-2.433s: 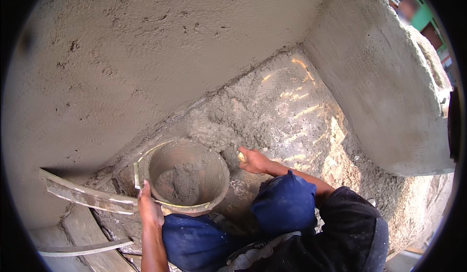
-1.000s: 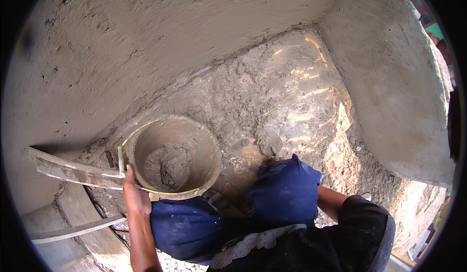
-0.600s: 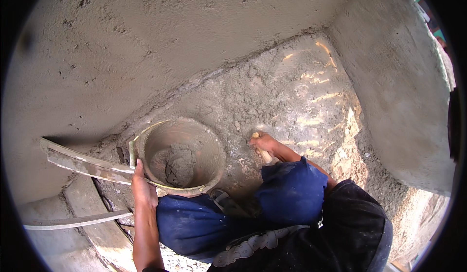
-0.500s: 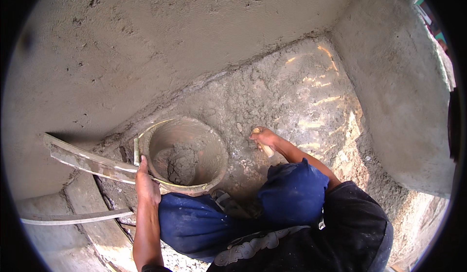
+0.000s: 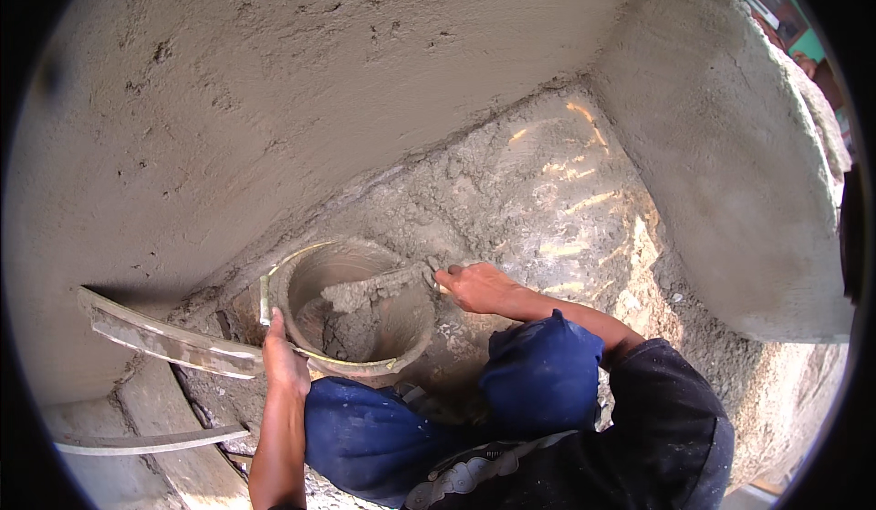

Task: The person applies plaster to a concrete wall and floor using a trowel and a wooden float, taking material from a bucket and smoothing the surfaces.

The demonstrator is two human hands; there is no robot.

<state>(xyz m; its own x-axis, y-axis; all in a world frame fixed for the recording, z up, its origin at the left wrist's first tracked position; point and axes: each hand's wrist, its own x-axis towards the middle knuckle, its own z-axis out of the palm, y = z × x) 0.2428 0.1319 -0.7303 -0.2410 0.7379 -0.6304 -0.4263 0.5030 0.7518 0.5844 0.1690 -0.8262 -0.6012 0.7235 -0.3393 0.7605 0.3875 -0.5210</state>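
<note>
A mortar-caked bucket (image 5: 418, 327) stands in front of my knees, with wet grey mortar (image 5: 351, 335) in it. My left hand (image 5: 285, 355) grips the near-left side of its rim, thumb up beside the pale grip of the wire handle (image 5: 265, 300). From the right, my right hand (image 5: 474, 286) is closed around the handle of a trowel, whose grip is mostly hidden by the fingers. The trowel blade (image 5: 392, 282) reaches over the bucket's right rim, covered with a strip of mortar.
A plastered wall (image 5: 301, 99) rises ahead, and another wall (image 5: 721, 172) stands at the right. Loose mortar covers the floor (image 5: 511, 182) between them. Left of the bucket, a long straightedge board (image 5: 173, 337) leans out, with a thinner strip (image 5: 151, 442) below it.
My right hand has moved left from the floor to the bucket, bringing the trowel over its rim. The left hand stays at the bucket's rim. The view has shifted slightly.
</note>
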